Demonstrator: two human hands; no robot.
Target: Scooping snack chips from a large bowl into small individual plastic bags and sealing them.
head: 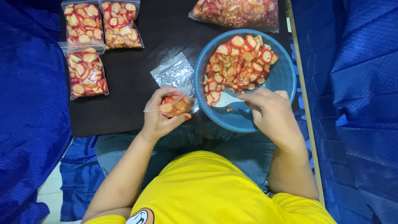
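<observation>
While the left hand (pixel 159 118) is wrapped around a small clear plastic bag (pixel 174 103) partly filled with red-edged round chips, the right hand (pixel 269 112) is over at the blue plastic bowl (pixel 286 74), fingers pinched shut on the handle of a white scoop (pixel 226 99) lying inside the bowl. So both hands are gripping something, neither is open.

The bag sits just left of the bowl's rim, held up off the dark bench (pixel 132 99), with its open top pointing away from the person. The chips in the bowl (pixel 238 62) are heaped on the far side, and the near side of the bowl is mostly bare blue with a stray crumb or two next to the scoop.

Right behind the held bag there's an empty clear zip bag (pixel 174 72) lying flat on the bench. Over on the far left are three filled, sealed bags (pixel 101 45) of the same chips, two side by side at the top and one below them, all well apart from the hands. A much bigger bag of chips (pixel 238 12) lies past the bowl at the top edge.

Blue cloth (pixel 356 83) hangs on both sides of the bench, and the person is in a yellow shirt (pixel 207 191) and jeans.
</observation>
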